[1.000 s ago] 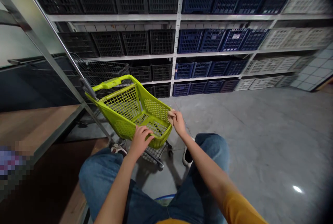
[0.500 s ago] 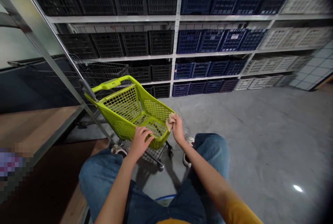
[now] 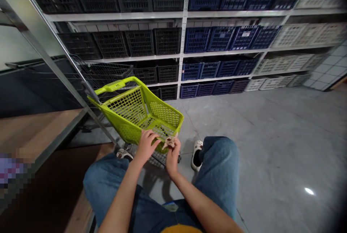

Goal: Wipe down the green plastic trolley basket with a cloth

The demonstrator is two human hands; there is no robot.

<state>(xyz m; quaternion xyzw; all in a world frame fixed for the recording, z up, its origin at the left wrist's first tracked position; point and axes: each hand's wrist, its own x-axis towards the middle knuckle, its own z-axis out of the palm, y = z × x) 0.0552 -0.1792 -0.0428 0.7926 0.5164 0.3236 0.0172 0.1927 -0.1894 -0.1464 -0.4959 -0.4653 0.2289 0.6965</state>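
- My right grip (image 3: 172,156) clutches a crumpled cloth (image 3: 170,141) at the near rim of the green cart (image 3: 129,133).
- My left grip (image 3: 146,145) lies on that rim, just beside; whether it clasps, I can't tell.
- Rim work looks under way; how much remains doesn't show.

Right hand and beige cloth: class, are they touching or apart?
Touching: in the head view, the right hand visibly grips the crumpled beige cloth.

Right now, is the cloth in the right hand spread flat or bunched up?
Bunched up: the cloth shows as a crumpled wad with uneven folds in the right hand, at the green cart.
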